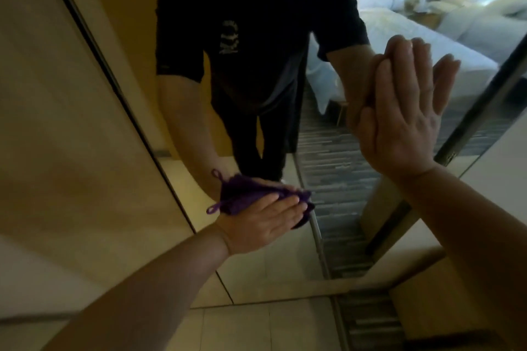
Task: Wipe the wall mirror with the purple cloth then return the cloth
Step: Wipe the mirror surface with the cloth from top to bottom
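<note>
The wall mirror (322,168) fills the middle of the view, tall and framed in a thin dark edge. My left hand (262,222) presses the purple cloth (228,202) flat against the lower part of the glass; a small loop hangs from the cloth's left corner. My right hand (405,117) lies flat and open on the mirror higher up at the right, fingers together. The reflection shows a person in a dark shirt with both hands meeting mine.
A beige wall panel (62,128) runs along the mirror's left side. Pale floor tiles (251,328) lie below the mirror's bottom edge. Reflected in the glass are white beds (413,34) and a striped carpet (330,162).
</note>
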